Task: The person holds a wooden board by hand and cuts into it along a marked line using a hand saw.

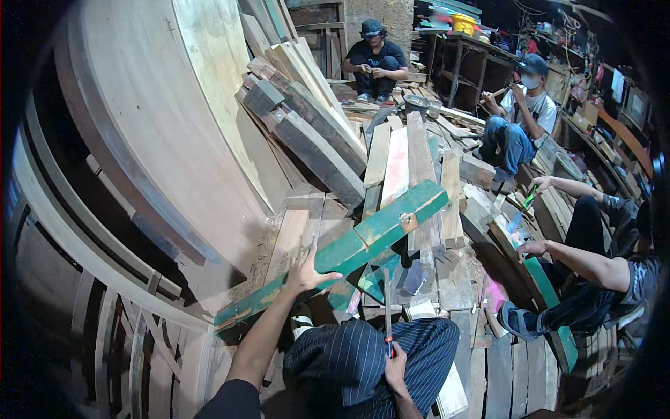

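My left hand (309, 274) grips a long green-painted wooden beam (380, 225) with chipped patches, which lies diagonally in front of me, its near end at the lower left. My right hand (394, 364) is closed on the red-and-black handle of a long metal-bladed tool (387, 311), held upright beside my striped-clad knee (342, 359), below the beam. Smaller painted offcuts and pale planks (394, 160) lie under and beyond the beam.
Tall plywood sheets (160, 119) and stacked beams (314, 153) lean at the left. A person (377, 66) squats at the back, another (506, 140) at the right back, and a co-worker (586, 272) sits close at right with a tool. A cluttered bench (460, 56) stands behind.
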